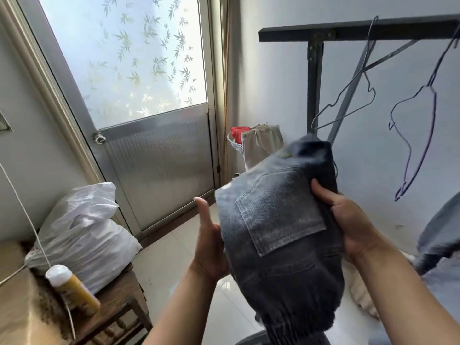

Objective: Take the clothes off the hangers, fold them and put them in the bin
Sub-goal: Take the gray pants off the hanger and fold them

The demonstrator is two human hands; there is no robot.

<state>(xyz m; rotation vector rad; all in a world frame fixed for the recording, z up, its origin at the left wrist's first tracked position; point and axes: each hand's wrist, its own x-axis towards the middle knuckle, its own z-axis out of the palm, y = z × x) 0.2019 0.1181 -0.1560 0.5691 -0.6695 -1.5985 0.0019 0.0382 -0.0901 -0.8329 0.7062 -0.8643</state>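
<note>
Forearms raised, left hand (209,241) and right hand (354,220) clasp folded jeans (278,220).

One wide-angle view from the person's head faces forward and down. The left hand (209,245), right hand (354,226) and jeans (278,220) sit close below it, the door (159,165) farther off.

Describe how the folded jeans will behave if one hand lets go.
The folded jeans would probably flop open: their lower end droops below the left hand. Stacked denim layers look fairly heavy for the bundle's size. Slipping seems unlikely; the coarse weave under the thumb of the right hand should grip.
</note>
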